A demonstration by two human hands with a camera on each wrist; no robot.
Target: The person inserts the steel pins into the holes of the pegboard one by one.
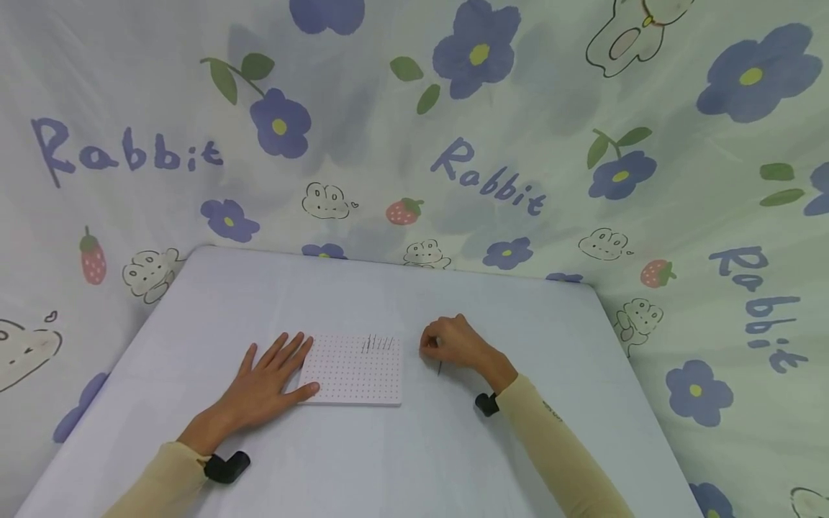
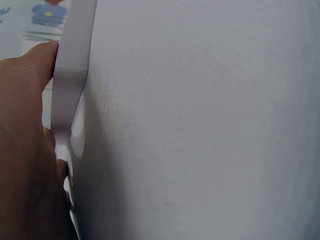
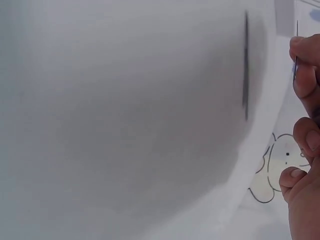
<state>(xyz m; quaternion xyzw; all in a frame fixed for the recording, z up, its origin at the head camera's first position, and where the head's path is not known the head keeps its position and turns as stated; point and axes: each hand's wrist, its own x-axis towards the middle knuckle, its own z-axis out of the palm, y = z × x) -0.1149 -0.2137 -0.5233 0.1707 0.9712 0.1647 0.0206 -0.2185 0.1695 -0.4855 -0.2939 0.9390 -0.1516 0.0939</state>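
A white square board (image 1: 352, 381) with a grid of small holes lies on the table. Several thin dark needles (image 1: 369, 344) stand in a row near its far right corner. My left hand (image 1: 265, 385) rests along the board's left side, fingers spread and straight, the thumb over the near left corner. In the left wrist view the thumb lies against the board's pale edge (image 2: 71, 75). To the right of the board, my right hand (image 1: 458, 342) pinches a thin needle (image 3: 297, 55) between thumb and finger, its other fingers curled. More dark needle-like pieces (image 3: 245, 65) lie on the table beside that hand.
The table (image 1: 337, 460) has a white cloth over it. Behind and at both sides hangs a curtain (image 1: 363, 158) printed with flowers, rabbits and strawberries. A black wrist camera (image 1: 227, 467) sits on the left wrist, another (image 1: 487, 404) on the right.
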